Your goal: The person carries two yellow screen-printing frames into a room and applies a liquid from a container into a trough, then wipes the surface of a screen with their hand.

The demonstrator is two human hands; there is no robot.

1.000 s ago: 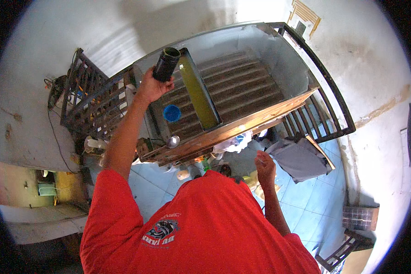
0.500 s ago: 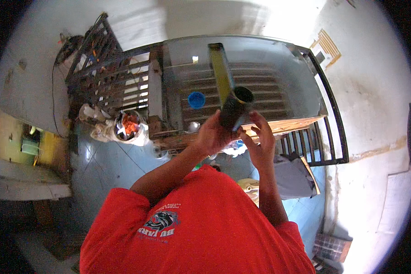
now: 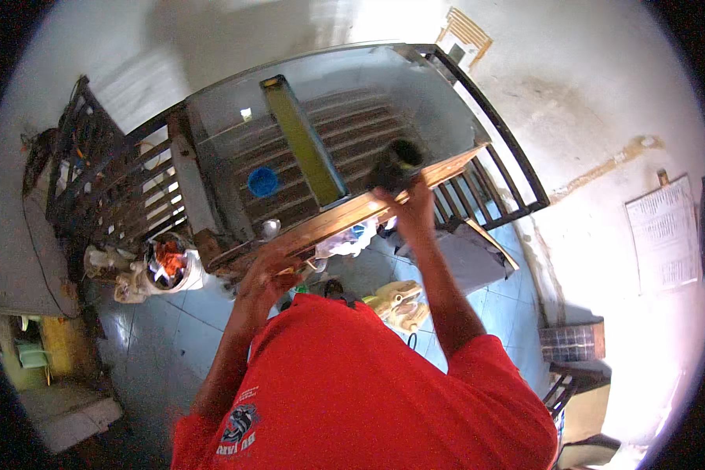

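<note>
Grasped black cylinder (image 3: 396,168) in outstretched right grip (image 3: 410,206) beyond lettered shirt (image 3: 372,384); held left grip (image 3: 265,282) nearer it, couldn't tell if empty.

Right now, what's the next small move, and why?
I'd probably bring the left hand up to steady the black open-mouthed cylinder: only the right hand grips it, over the wooden front rail in this view, while the left looks empty, apart from it.
</note>
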